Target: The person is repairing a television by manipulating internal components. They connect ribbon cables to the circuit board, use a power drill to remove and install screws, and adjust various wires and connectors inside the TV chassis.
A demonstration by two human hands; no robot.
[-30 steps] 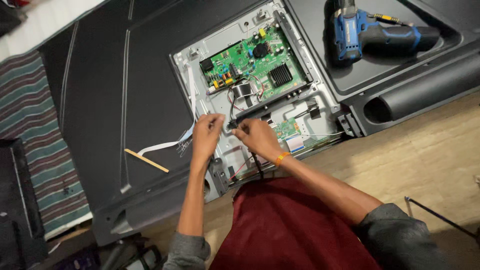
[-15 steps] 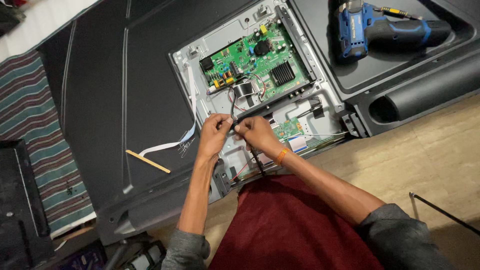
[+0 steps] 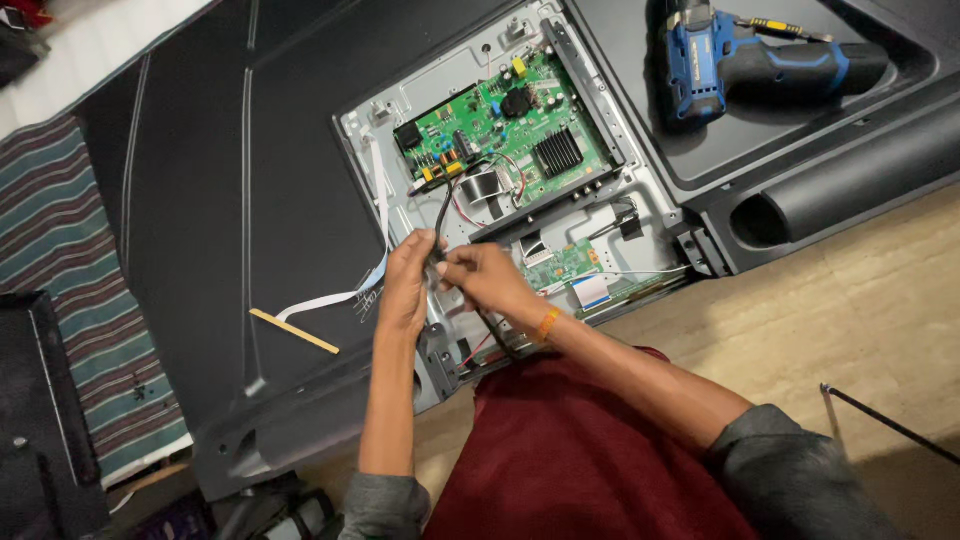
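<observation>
while two green circuit boards (image 3: 510, 130) lie exposed, left hand (image 3: 405, 285) and right hand (image 3: 485, 280) pinch one black cable (image 3: 440, 215).

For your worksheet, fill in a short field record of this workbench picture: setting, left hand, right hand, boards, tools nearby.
setting: opened flat-screen back panel lying on a wooden floor
left hand: pinching a black cable
right hand: gripping the same cable, fingers meeting the left
boards: large green circuit board; small green board
tools nearby: blue cordless drill; wooden stick
</observation>
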